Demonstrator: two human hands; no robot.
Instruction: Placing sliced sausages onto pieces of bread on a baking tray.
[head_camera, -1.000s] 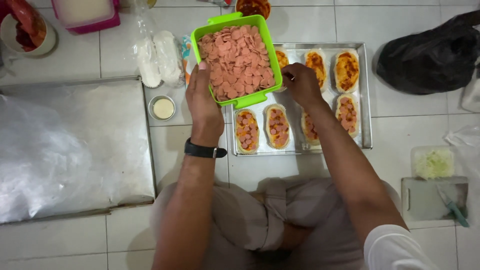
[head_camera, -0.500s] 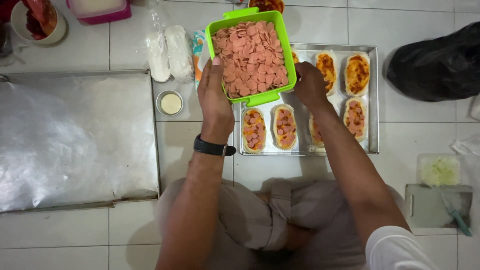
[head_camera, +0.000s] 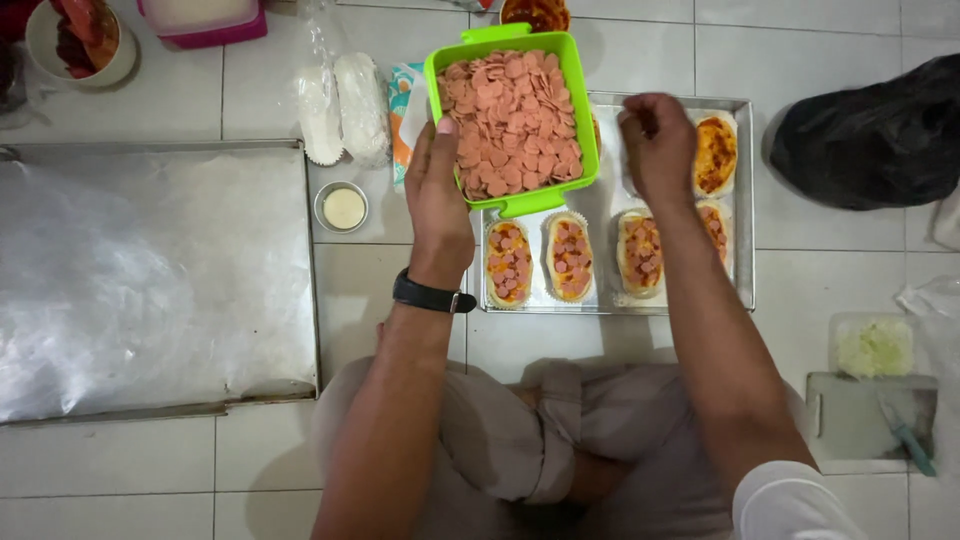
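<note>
Left hand (head_camera: 440, 205) grips green tub (head_camera: 512, 115) of sausage slices, held over left end of baking tray (head_camera: 742, 200). Right hand (head_camera: 655, 145), earlier beside tub, now shifted toward tray's far right, fingers pinched shut; contents unclear. Near-row breads (head_camera: 568, 255) topped; far-right bread (head_camera: 714, 152) sauce only.

Both arms reach forward; the left hand (head_camera: 440, 200) is wrapped in a grip, the right hand (head_camera: 655, 145) curls loosely, knuckles up.
</note>
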